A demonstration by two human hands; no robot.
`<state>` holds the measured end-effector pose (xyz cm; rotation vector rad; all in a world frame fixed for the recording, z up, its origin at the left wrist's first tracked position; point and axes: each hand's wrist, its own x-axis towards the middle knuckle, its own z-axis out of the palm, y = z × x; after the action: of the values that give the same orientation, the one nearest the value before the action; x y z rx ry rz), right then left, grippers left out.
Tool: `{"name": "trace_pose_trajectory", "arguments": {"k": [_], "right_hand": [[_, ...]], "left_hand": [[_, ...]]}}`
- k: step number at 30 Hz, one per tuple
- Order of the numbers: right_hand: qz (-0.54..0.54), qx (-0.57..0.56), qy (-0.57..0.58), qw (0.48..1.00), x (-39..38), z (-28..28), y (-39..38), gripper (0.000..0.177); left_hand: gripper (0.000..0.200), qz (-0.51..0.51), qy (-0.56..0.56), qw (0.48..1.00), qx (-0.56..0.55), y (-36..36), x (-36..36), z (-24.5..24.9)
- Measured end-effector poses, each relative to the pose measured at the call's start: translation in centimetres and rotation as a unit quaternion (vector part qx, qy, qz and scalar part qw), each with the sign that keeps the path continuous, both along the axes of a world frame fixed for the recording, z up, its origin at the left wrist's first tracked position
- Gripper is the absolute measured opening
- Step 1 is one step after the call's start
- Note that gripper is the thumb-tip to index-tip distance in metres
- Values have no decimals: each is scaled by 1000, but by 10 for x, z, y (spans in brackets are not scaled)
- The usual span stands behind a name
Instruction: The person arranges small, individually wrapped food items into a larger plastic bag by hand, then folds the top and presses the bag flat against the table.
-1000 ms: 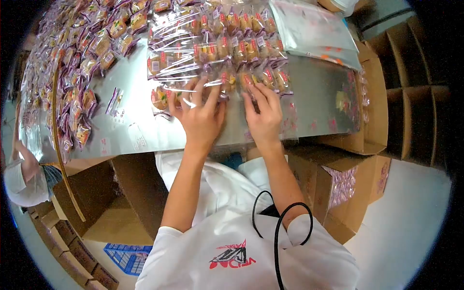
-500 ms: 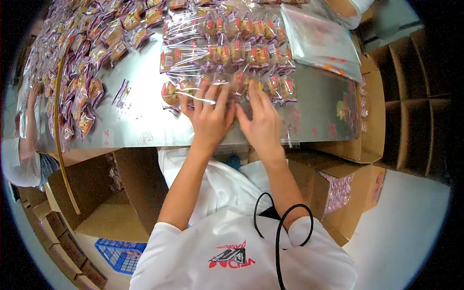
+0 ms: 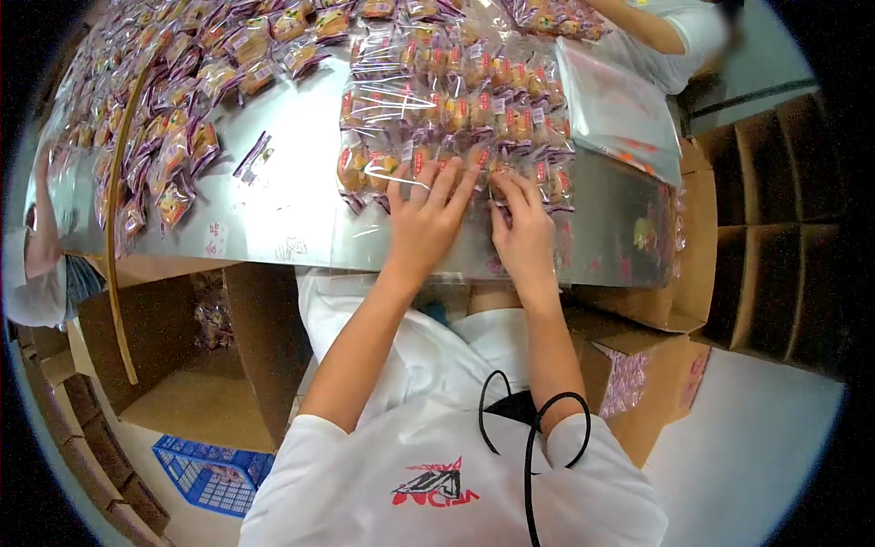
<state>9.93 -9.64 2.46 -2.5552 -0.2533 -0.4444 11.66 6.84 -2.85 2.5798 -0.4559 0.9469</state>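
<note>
Three rows of small wrapped cakes in purple-edged packets lie inside a large clear plastic bag (image 3: 415,118) on the metal table. My left hand (image 3: 427,214) rests on the nearest row, fingers spread over the film and the packets. Beside it, my right hand (image 3: 526,228) bends its fingers around a wrapped cake (image 3: 495,178) in the same row, the thumb lower and to the left. The fingertips partly hide that cake. Both hands touch the bag, whose loose end lies toward the table's front edge.
A heap of wrapped cakes (image 3: 173,118) covers the table's left, with a long yellowish strip (image 3: 118,201) across it. Flat clear bags (image 3: 624,118) lie at right. Cardboard boxes (image 3: 196,392) and a blue crate (image 3: 210,479) stand below. Other people's arms (image 3: 638,23) reach in.
The view has shifted, so the table contents appear farther right. My right hand has moved apart from my left, and its fingers have curled over a packet. My left hand stays on the nearest row.
</note>
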Motion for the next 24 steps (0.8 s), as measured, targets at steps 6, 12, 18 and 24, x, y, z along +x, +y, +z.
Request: {"name": "trace_pose_trajectory", "arguments": {"k": [6,12,18,24], "right_hand": [[-37,-32,-47,998,7,-10,16,37],[97,51,-66,992,-42,25,54,28],[339,47,-82,936,16,69,216,51],[428,-80,-135,890,51,19,363,70]], "left_hand": [[43,-7,5,999,-46,2,-2,14],[56,-25,46,998,-37,4,-6,7],[60,9,39,998,-42,-6,-4,1],[41,-10,-39,997,-59,-2,1,-4]]}}
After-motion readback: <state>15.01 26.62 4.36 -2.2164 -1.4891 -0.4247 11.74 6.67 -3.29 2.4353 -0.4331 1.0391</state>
